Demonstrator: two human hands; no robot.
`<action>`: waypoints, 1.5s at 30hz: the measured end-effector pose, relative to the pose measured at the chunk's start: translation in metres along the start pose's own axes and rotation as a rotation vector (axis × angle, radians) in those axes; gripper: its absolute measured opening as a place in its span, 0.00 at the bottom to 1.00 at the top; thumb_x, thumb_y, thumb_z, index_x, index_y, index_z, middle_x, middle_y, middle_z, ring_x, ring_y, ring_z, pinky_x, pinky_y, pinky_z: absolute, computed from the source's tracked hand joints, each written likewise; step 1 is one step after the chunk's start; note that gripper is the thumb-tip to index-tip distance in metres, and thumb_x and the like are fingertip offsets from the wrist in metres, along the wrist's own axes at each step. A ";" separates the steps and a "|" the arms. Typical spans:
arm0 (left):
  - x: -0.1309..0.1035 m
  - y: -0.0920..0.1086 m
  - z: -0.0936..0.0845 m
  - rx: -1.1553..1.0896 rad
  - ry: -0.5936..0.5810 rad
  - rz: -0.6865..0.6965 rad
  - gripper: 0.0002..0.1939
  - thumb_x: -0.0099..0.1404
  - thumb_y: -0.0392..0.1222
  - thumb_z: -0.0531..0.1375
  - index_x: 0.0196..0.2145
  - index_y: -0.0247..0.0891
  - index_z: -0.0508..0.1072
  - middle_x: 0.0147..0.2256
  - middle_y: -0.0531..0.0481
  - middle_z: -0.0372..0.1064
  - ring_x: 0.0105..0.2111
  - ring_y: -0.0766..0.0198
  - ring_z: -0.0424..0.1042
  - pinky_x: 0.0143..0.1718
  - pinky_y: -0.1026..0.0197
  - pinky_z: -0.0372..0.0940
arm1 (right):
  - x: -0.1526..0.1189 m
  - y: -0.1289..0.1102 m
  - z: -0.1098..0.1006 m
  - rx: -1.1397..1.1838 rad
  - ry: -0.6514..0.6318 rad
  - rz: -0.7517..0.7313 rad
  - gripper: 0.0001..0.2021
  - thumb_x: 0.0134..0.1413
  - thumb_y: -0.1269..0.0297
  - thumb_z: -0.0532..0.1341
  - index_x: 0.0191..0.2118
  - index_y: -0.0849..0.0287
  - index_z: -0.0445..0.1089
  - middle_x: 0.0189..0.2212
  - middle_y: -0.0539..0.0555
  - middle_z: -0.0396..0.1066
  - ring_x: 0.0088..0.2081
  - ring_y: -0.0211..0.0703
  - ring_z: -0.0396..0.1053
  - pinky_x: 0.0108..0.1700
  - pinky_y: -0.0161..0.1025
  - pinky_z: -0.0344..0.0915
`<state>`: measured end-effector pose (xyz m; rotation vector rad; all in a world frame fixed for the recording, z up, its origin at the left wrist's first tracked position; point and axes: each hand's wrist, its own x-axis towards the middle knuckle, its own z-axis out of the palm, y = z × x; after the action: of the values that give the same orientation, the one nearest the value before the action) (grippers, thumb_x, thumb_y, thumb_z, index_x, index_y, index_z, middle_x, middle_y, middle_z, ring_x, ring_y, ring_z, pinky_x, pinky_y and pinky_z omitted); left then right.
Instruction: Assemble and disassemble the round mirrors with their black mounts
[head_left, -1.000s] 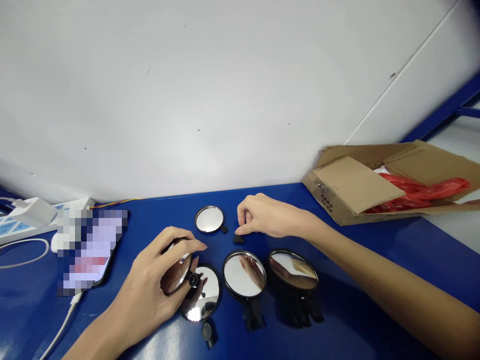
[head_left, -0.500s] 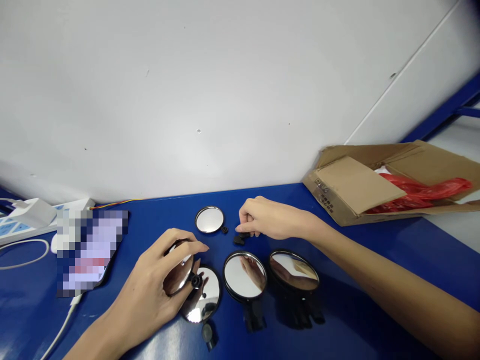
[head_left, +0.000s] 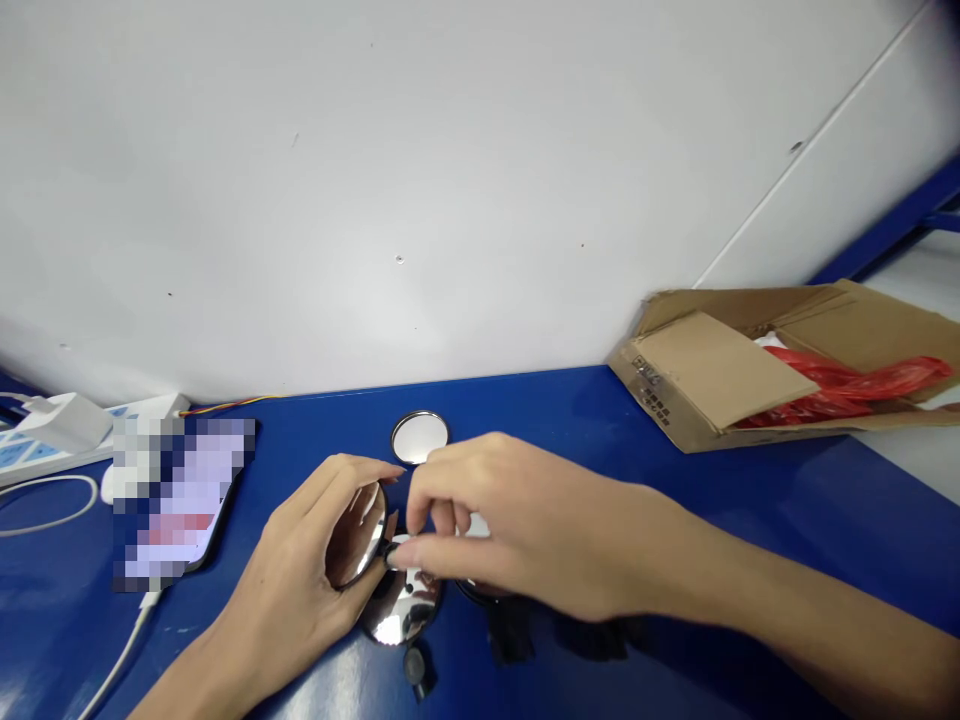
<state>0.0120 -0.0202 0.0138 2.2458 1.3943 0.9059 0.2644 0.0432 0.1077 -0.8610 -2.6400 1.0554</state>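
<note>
My left hand (head_left: 296,570) is wrapped round the rim of a round black-rimmed mirror (head_left: 356,537), holding it tilted above the table. My right hand (head_left: 487,530) reaches across from the right, fingers curled, its thumb tip against the short dark stem at the mirror's edge. What lies inside those fingers is hidden. Beneath the held mirror lies another round mirror (head_left: 401,610), with a black mount (head_left: 418,668) at its lower edge. A further round mirror (head_left: 420,437) lies behind the hands. My right hand and forearm cover most of the mirrors on the right; their dark mounts (head_left: 510,630) show below.
A phone (head_left: 196,490), blurred out, lies at the left on a charging cable. Behind it are a white power strip (head_left: 150,410) and plug. An open cardboard box (head_left: 697,380) with red plastic (head_left: 840,385) stands back right. A white wall (head_left: 480,200) bounds the blue table (head_left: 540,395).
My right hand has moved left and nearer, from beside a small black part at the back to the stem of the held mirror. My left hand stays in place with its mirror.
</note>
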 end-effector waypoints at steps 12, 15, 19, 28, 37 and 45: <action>-0.002 0.007 0.001 -0.036 -0.020 0.027 0.31 0.71 0.39 0.68 0.67 0.56 0.67 0.54 0.52 0.79 0.48 0.55 0.83 0.47 0.56 0.78 | -0.011 -0.013 0.029 -0.516 -0.076 -0.251 0.06 0.78 0.66 0.65 0.48 0.62 0.80 0.43 0.58 0.83 0.43 0.51 0.79 0.44 0.47 0.70; -0.004 0.006 0.002 -0.049 -0.022 -0.036 0.34 0.68 0.38 0.68 0.68 0.57 0.67 0.57 0.50 0.79 0.51 0.51 0.84 0.47 0.53 0.80 | -0.013 -0.013 0.026 -0.589 -0.084 -0.333 0.03 0.68 0.74 0.70 0.44 0.61 0.80 0.41 0.57 0.82 0.40 0.50 0.76 0.39 0.47 0.67; -0.004 -0.001 0.006 -0.024 0.032 -0.185 0.39 0.74 0.47 0.67 0.76 0.59 0.58 0.65 0.44 0.73 0.50 0.49 0.82 0.42 0.51 0.82 | -0.010 -0.006 0.011 -0.513 0.031 -0.226 0.05 0.72 0.74 0.68 0.40 0.59 0.78 0.40 0.54 0.80 0.38 0.44 0.74 0.38 0.42 0.63; -0.001 -0.006 0.006 0.023 -0.015 -0.330 0.33 0.82 0.60 0.60 0.77 0.57 0.56 0.55 0.45 0.71 0.36 0.58 0.75 0.30 0.58 0.77 | 0.001 0.051 -0.021 -0.551 0.199 0.250 0.17 0.79 0.63 0.64 0.33 0.57 0.68 0.29 0.49 0.70 0.27 0.39 0.59 0.32 0.44 0.46; -0.001 -0.010 0.005 0.059 -0.076 -0.308 0.31 0.83 0.59 0.58 0.77 0.55 0.57 0.56 0.44 0.72 0.36 0.57 0.77 0.31 0.57 0.76 | 0.007 0.078 -0.022 -0.516 0.074 0.377 0.21 0.74 0.58 0.69 0.27 0.55 0.67 0.23 0.51 0.68 0.25 0.42 0.60 0.32 0.45 0.50; -0.003 -0.010 0.005 0.060 -0.102 -0.317 0.29 0.84 0.59 0.56 0.76 0.58 0.56 0.59 0.44 0.73 0.51 0.49 0.77 0.38 0.54 0.77 | 0.012 0.075 -0.016 -0.502 0.026 0.439 0.23 0.70 0.61 0.71 0.24 0.55 0.65 0.22 0.52 0.68 0.25 0.43 0.64 0.32 0.44 0.52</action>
<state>0.0082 -0.0178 0.0031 2.0010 1.6847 0.6428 0.2941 0.1027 0.0682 -1.5934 -2.8031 0.4270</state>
